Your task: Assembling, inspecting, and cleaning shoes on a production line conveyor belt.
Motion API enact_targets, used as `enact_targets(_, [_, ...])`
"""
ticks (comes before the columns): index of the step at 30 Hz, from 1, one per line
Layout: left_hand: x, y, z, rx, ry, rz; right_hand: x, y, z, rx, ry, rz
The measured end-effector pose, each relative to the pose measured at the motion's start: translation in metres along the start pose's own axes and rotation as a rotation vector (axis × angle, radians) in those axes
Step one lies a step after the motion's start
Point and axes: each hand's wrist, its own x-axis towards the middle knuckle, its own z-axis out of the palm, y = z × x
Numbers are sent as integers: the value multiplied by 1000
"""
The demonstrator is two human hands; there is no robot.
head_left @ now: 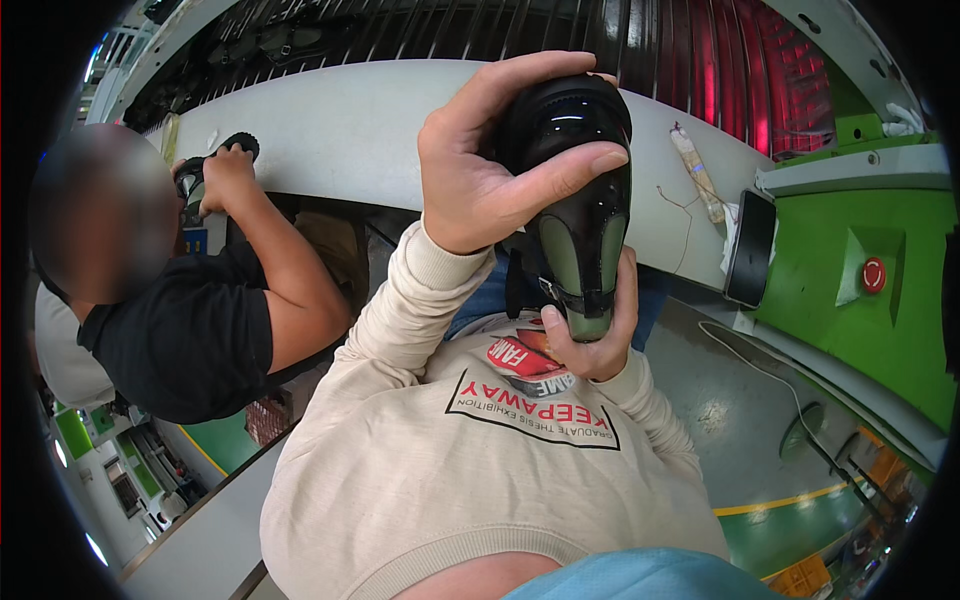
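The left hand wraps the black top of a dark green tool, and the right hand clamps its lower end, seemingly to steady it close to the chest. Beyond lies a white workbench; left, a co-worker grips another tool. Green floor below.

A co-worker in a black shirt is leaning at the left of the frame over a pale conveyor belt, while a red button on a green housing is sitting at the right.
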Motion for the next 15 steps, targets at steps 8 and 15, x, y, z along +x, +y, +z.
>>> enact_targets(8, [2, 0, 5, 14, 23, -2, 5, 0, -3, 17, 14, 6])
enact_targets(15, [7, 4, 10, 54, 50, 71, 7, -11, -6, 102, 57, 94])
